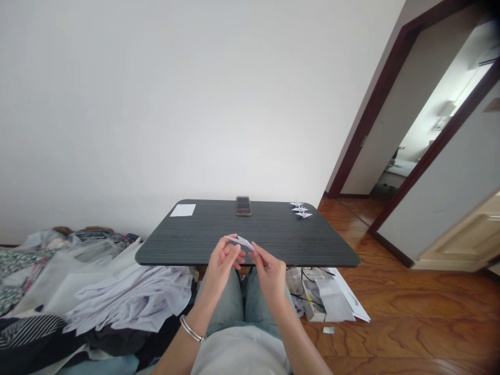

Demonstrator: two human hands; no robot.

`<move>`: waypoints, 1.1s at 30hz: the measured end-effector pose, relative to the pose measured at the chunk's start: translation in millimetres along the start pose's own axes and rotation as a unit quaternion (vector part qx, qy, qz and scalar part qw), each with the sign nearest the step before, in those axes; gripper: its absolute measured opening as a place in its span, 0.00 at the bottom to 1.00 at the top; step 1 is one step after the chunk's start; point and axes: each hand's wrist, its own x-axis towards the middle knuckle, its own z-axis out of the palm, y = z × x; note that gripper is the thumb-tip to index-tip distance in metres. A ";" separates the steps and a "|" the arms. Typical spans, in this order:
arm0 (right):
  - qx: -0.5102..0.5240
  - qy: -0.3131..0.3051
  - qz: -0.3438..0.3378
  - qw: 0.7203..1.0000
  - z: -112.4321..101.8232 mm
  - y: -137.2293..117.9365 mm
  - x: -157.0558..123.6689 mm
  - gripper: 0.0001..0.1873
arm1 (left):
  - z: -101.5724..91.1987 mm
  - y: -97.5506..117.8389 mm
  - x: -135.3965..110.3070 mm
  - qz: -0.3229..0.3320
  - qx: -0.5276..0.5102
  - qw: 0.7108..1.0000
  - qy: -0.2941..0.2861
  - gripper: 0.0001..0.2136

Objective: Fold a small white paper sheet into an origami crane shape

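Between my two hands is a small folded white paper (242, 241), held up over the near edge of the dark table (187, 242). My left hand (224, 256) pinches its left end between thumb and fingers. The right end sits between the thumb and forefinger of my right hand (269, 266). Several white paper cranes (301, 209) stand in a row at the table's far right. A flat white sheet of paper (183, 210) lies at the far left.
A phone (243, 205) rests at the table's back by the wall. Heaped clothes (128, 297) lie on the left. Right of my legs, papers (336, 299), cables and a box sit on the wooden floor (406, 317). A doorway opens at right.
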 end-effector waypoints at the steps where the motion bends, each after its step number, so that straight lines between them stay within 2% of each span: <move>1: -0.018 -0.002 -0.031 0.999 -0.7 -0.3 -0.4 0.15 | 1.7 -0.6 0.2 -0.009 -0.017 1.000 -0.002 0.22; 5: -0.024 -0.031 -0.115 0.993 -2.4 -5.2 -0.3 0.16 | 0.0 -0.4 2.4 -0.006 -0.044 0.999 0.031 0.19; 9: 0.010 -0.057 -0.118 0.991 -1.8 -10.6 -0.4 0.17 | -5.8 1.8 4.4 0.001 -0.035 0.998 0.048 0.18; 13: 0.113 -0.063 -0.040 0.991 -1.5 -11.7 -0.4 0.16 | -9.8 3.7 6.9 0.009 -0.002 0.999 0.048 0.21; 17: 0.205 -0.075 0.078 0.973 -1.6 -10.0 2.3 0.12 | -11.2 4.5 8.4 0.010 0.041 0.999 -0.008 0.28; 21: 0.230 -0.109 0.114 0.960 -0.4 -9.2 4.1 0.13 | -9.7 3.7 7.5 0.020 0.050 0.998 -0.032 0.30; 26: 0.184 -0.077 0.091 0.976 0.0 -10.9 2.9 0.12 | -9.8 1.8 6.2 0.055 0.046 0.997 -0.028 0.26; 29: 0.089 -0.058 0.030 0.994 -1.4 -11.6 2.1 0.11 | -11.4 2.1 6.0 0.067 0.074 0.995 -0.028 0.21; 33: -0.001 -0.056 -0.042 0.998 -3.5 -10.4 1.0 0.11 | -11.9 2.9 5.7 0.069 0.101 0.992 -0.024 0.19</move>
